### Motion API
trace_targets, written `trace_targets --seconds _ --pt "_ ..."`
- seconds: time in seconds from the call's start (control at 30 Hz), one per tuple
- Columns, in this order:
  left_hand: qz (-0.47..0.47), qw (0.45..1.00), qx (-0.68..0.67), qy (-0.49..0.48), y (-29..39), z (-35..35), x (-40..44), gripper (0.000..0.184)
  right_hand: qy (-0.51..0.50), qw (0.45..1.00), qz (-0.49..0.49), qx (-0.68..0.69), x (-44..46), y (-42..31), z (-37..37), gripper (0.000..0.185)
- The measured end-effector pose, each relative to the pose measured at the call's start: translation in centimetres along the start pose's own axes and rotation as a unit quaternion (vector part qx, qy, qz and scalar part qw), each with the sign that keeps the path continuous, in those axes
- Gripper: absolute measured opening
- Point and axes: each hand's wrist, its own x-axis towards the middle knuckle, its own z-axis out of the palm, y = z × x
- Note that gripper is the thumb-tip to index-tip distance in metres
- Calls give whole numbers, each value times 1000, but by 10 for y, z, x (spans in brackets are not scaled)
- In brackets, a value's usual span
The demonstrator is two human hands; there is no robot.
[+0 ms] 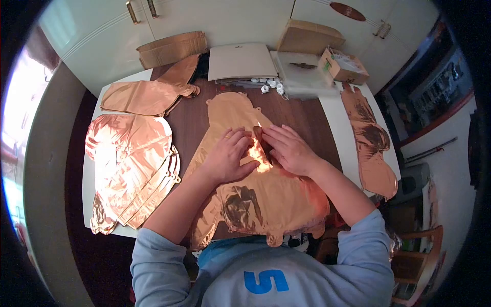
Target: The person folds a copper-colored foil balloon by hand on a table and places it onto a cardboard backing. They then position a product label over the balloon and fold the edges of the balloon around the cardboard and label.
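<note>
A large rose-gold foil balloon (230, 110), uninflated, lies spread in front of me and hangs over the table's near edge. My left hand (228, 155) rests on it with the fingers stretched out and the thumb apart. Across from it, my right hand (289, 150) lies on the foil too, its fingers extended and close together. Between the two hands the foil rises in a shiny crease. Neither hand visibly grips anything.
More flat foil balloons (128, 153) are stacked at the left, and others (365, 133) lie along the right side. At the back are a pale flat box (241, 61), small white rolls (265, 89), clear plastic sheets (299, 74) and an open carton (345, 66). A wooden chair (432, 256) stands at lower right.
</note>
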Motion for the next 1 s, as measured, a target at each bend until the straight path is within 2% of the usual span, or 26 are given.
trace_targets --seconds 0.3,0.6,0.7,0.8,0.9,1.0 --pt "-13 1000 20 -18 5 -7 2 55 4 999 -27 -17 6 -5 3 47" --pt "-31 999 3 -13 -3 -2 -4 51 -26 999 -3 -24 7 -2 7 63" --pt "-55 995 -76 42 0 -8 -5 47 -50 999 2 -20 7 -2 2 69" --pt "-11 996 -5 90 10 -21 -5 44 -67 997 5 -23 6 -3 0 72" --pt "50 997 44 41 25 -32 -4 41 -91 995 -6 -37 8 0 -2 75" --pt "65 995 47 -59 21 -22 -18 41 -93 995 -8 -33 8 1 -3 76"
